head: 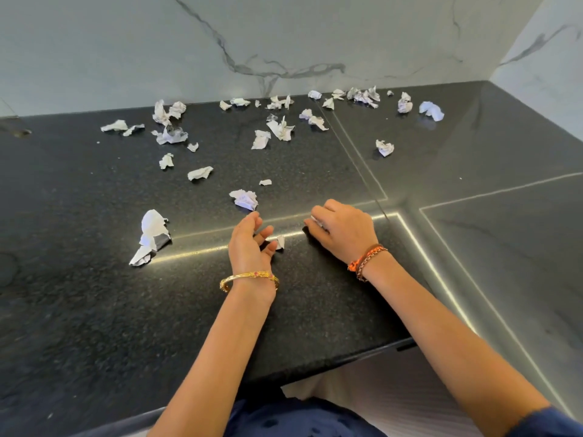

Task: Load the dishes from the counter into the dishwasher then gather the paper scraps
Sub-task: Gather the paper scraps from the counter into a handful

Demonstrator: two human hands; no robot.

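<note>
1. Crumpled paper scraps [280, 129] lie scattered across the black bench [94, 310], most toward the marble wall.
2. The left hand [249, 244] is loosely curled beside a small scrap [280, 241], holding nothing.
3. The right hand [342, 230] is curled over a white scrap [316, 221].
4. The scraps look light, soft and easily blown; probably best pinched anywhere or swept together.

Black speckled counter [94, 310] is strewn with crumpled white paper scraps [280, 129], most lying well beyond the fingers. One scrap [244, 199] is seen just past the left fingertips [257, 219], a small one [279, 241] beside them, a large one [151, 236] off to their left.
</note>
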